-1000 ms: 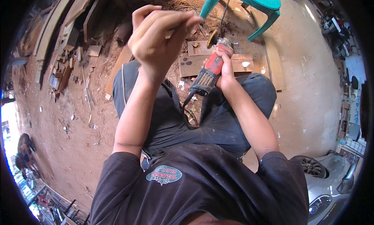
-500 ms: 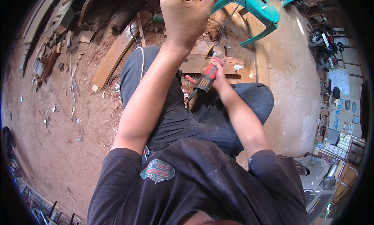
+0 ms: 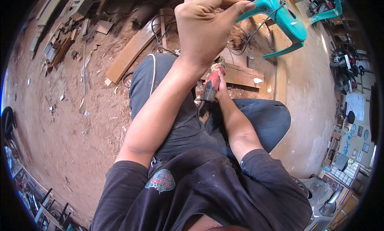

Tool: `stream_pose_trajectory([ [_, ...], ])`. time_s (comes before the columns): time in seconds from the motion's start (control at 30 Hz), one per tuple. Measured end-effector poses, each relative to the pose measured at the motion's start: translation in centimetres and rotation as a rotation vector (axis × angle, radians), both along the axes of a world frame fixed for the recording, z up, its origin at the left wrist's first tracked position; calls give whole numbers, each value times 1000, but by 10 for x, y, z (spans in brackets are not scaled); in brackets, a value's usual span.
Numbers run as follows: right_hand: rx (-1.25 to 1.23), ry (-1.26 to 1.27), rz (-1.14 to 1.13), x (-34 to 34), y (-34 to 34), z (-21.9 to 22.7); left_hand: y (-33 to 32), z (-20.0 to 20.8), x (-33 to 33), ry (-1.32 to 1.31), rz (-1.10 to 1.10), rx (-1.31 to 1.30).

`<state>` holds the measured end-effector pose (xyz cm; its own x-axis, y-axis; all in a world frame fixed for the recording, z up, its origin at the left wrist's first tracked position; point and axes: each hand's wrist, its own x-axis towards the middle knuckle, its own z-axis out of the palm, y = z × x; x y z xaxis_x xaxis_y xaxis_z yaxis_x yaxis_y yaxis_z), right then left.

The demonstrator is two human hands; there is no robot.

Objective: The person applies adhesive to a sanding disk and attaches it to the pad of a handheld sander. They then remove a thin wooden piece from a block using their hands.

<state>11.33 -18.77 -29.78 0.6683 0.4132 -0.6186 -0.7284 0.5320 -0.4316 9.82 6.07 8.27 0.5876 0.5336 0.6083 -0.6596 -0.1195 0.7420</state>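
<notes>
My left hand (image 3: 206, 29) is raised high in front of me, thumb and fingers drawn together in a pinch. Whatever may be between the fingertips is too small or hidden to make out. Lower down, between my knees, my right hand (image 3: 222, 88) grips a red and black angle grinder (image 3: 212, 85) by its body. Its head points away from me, and my left wrist hides its disc. A brown wooden plank (image 3: 243, 74) lies just beyond the grinder, across the ground in front of my legs.
A green plastic chair (image 3: 294, 29) stands at the far right, with a dark cable (image 3: 258, 33) running over it. A long board (image 3: 128, 57) lies on the left, near wood scraps (image 3: 60, 47). Parked motorcycles (image 3: 346, 69) line the right side.
The view has shifted, so the chair and planks sit farther right. The grinder's yellow disc, visible before, is now behind my left wrist. My left hand stays raised and pinched.
</notes>
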Motion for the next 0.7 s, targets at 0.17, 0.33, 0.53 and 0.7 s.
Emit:
stream_pose_trajectory([
  [0.17, -26, 75, -14, -6, -5, -9, -7, -4, 10, 84, -7, 11],
  [0.33, -101, 21, 7, -19, -6, -13, -21, -2, 20, 67, 100, 100],
  [0.53, -310, -14, -24, -29, 1, -7, -30, 0, 18, 204, 25, 162],
  [0.7, -329, -55, 38, -34, 0, -26, -37, -6, 21, 296, -159, 10],
])
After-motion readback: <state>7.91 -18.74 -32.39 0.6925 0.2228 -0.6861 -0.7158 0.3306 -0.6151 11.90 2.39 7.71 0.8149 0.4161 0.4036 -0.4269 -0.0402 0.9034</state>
